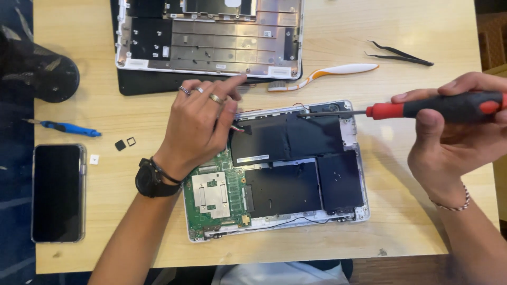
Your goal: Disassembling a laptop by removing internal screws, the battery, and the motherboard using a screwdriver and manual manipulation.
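An opened laptop base (359, 211) lies on the wooden table, showing black battery cells (296, 140) and a green circuit board (216, 192). My left hand (198, 121), wearing rings and a black wristwatch, rests on the base's upper left corner, fingers pinched near a small wired connector (240, 128). My right hand (454, 132) grips a red-and-black screwdriver (422, 108) held level. Its tip reaches the battery's top edge near the base's upper rim.
The detached laptop bottom cover (211, 39) lies at the back on a black mat. A toothbrush (327, 73), black tweezers (401, 54), a blue tool (68, 127), a black phone (57, 192) and small loose parts (124, 143) lie around.
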